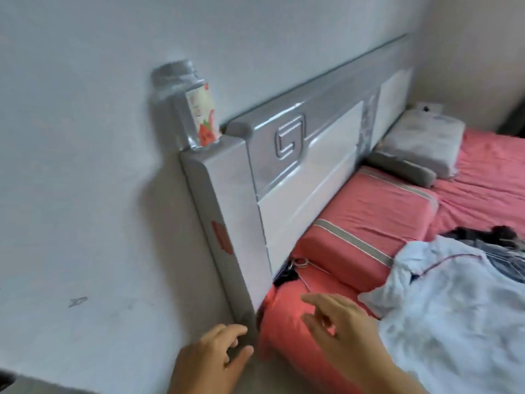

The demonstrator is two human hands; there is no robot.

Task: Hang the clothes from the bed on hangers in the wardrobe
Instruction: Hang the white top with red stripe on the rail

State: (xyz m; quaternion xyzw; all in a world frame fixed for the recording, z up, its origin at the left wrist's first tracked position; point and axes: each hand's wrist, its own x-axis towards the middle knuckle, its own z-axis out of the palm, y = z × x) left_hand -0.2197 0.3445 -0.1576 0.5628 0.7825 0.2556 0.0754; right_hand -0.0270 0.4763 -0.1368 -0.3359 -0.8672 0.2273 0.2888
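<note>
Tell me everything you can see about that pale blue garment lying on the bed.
The pale blue garment is a light, thin-looking fabric, crumpled, with a dark red line of piping or stitching across it. It lies on the coral bedsheet at the near right, partly over darker clothes. Neither hand touches it; the right hand hovers just beside its left edge.

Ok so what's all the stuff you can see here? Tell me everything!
clothes pile: one heap, pale blue on top with dark pieces behind, on the bed at right
pink pillow: one, pink with a grey stripe, against the headboard
bedsheet: one, pink, covering the bed
grey pillow: one, grey, far end by the headboard
folded grey cloth: one, dark grey, in front of the grey pillow
headboard: one, silver and white, along the wall
jar: one, clear with a red and white label, on the headboard's corner post
left hand: empty, fingers relaxed, beside the bed corner
right hand: empty, fingers spread, over the pink bedding
</note>
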